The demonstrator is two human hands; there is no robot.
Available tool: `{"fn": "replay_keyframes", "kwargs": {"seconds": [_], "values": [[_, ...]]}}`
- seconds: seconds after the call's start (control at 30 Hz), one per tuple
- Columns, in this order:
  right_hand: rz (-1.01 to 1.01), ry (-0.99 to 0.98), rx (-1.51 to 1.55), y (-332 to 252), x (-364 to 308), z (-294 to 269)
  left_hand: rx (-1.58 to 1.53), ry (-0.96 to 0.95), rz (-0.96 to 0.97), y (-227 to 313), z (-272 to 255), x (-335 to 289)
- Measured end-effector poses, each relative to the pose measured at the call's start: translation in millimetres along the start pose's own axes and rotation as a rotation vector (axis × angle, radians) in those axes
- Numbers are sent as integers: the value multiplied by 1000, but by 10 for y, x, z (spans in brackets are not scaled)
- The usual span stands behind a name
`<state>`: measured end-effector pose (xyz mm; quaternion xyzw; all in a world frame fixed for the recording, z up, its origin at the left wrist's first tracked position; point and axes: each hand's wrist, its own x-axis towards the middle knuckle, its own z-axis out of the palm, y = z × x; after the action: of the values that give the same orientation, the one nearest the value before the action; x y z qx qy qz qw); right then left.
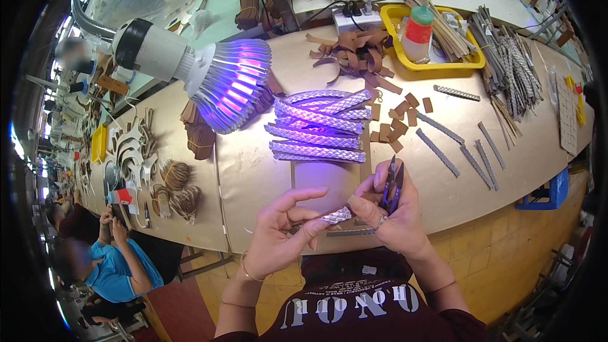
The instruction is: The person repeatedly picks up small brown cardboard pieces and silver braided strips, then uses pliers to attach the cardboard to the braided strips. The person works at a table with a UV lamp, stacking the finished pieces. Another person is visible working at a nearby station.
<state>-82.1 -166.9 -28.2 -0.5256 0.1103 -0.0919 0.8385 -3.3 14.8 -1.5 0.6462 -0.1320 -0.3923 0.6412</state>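
Close to the table's near edge, my left hand [283, 227] pinches a short pale braided strap [337, 216] between thumb and fingers. My right hand [399, 218] has dark pointed scissors [392, 189] tucked in its fingers, blades up. Its thumb and fingertip meet at the strap's end; whether they pinch a small brown piece there is hard to make out. Just beyond my hands lies a stack of braided straps [316, 144], tinted purple by a lamp. Small brown leather pieces [398, 128] are scattered right of the stack, and thin grey braided strips [437, 152] lie farther right.
A finned lamp [231, 85] hangs over the table's left part. Brown strips [354, 50] and a yellow tray [478, 57] holding a red-and-green bottle [418, 35] sit at the back. Bundled cords [516, 76] lie at right. At left, a person in blue [123, 272] sits by the table.
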Motion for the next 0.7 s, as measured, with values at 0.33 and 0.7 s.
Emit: {"fn": "replay_keyframes", "kwargs": {"seconds": [0.33, 0.7], "values": [[41, -2, 49, 22, -3, -17, 10, 71, -20, 24, 34, 7], [92, -42, -277, -144, 26, -30, 128, 211, 88, -24, 66, 11]]}}
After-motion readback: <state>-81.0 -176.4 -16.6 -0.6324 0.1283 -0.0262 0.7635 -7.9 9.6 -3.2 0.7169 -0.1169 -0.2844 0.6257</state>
